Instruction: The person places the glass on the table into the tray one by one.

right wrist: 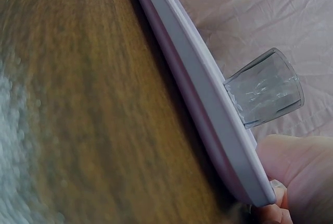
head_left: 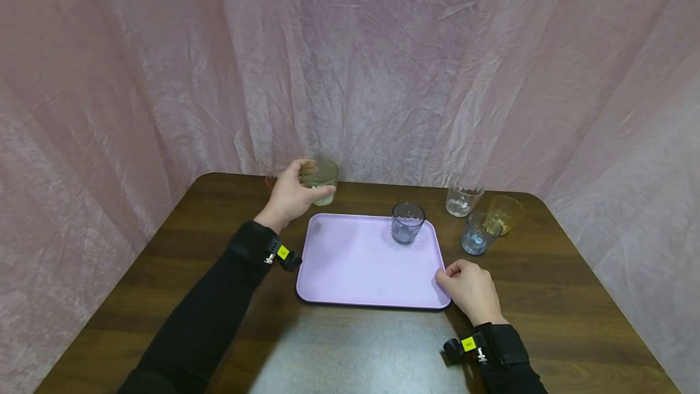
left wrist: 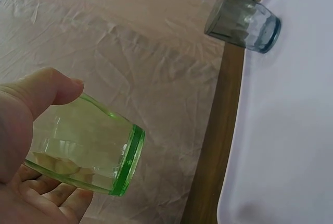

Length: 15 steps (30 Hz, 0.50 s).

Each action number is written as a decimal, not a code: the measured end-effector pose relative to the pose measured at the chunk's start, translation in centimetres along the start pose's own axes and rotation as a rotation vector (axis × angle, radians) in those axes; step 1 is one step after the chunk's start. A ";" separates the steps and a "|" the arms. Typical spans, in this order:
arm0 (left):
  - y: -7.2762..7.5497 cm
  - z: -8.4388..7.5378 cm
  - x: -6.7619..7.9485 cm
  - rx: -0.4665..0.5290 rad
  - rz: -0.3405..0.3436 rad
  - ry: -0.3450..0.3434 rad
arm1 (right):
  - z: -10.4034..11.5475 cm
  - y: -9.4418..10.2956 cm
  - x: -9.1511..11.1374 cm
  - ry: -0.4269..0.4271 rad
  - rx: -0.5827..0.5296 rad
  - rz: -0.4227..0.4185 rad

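My left hand [head_left: 292, 198] grips a green glass [left wrist: 88, 146] by its sides, thumb on one side and fingers on the other. In the head view the glass is upright near the table's back edge, beyond the lilac tray's far left corner. A reddish glass [head_left: 270, 181] stands partly hidden behind that hand. With thumb and fingers, my right hand [head_left: 471, 287] pinches the right rim of the lilac tray [head_left: 361, 272], near its front corner. On the tray, toward the far right, a grey-blue glass [head_left: 407, 224] stands upright.
Right of the tray stand a clear glass [head_left: 462, 199], a yellow glass [head_left: 505, 214] and a blue glass [head_left: 479, 236], close together. The brown wooden table [head_left: 547, 297] ends at the back against a pink curtain [head_left: 383, 78].
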<state>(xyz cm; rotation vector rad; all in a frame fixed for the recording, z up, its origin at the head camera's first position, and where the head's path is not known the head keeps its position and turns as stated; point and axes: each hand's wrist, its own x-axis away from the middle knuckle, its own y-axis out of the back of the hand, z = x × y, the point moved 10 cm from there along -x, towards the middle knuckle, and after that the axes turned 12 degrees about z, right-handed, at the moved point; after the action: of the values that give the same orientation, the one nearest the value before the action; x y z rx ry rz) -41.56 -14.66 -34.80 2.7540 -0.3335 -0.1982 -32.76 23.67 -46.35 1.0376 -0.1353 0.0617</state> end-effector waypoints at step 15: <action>-2.2 0.3 0.0 -0.050 0.014 0.045 | 0.0 0.1 0.0 0.001 0.001 -0.007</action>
<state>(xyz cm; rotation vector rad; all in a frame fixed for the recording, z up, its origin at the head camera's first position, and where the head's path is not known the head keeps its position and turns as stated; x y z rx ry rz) -41.17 -12.78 -35.87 2.7012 -0.3314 -0.1391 -32.80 23.74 -46.25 1.0386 -0.1309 0.0561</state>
